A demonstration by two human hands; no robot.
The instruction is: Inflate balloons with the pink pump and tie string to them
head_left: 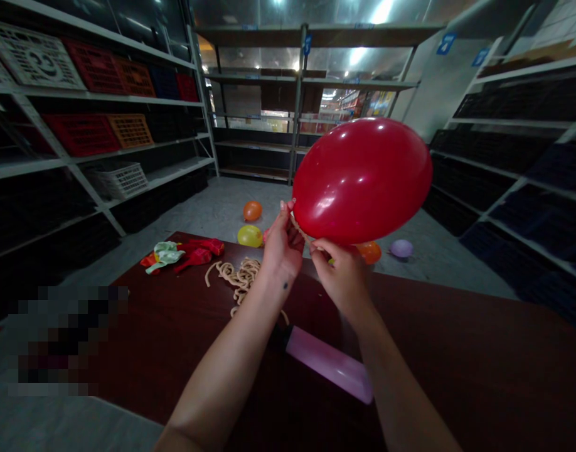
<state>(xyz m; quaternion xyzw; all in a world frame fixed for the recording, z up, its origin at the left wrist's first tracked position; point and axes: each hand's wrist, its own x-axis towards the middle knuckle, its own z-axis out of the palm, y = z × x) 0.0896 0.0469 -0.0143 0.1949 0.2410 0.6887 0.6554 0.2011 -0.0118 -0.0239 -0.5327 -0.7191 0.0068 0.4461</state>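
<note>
A large inflated red balloon is held up above the table, its neck end toward me. My left hand is closed at the balloon's neck, pinching it. A tan cord runs along the neck between my hands. The fingers of my right hand are pinched on that cord just under the balloon. Below my forearms lies a pink balloon pump with a black end. A loose heap of tan cord rests left of my left wrist.
Deflated red balloons and a pale green one lie at the far left of the dark table. On the floor beyond are orange, yellow and purple balloons. Shelves with crates line the room.
</note>
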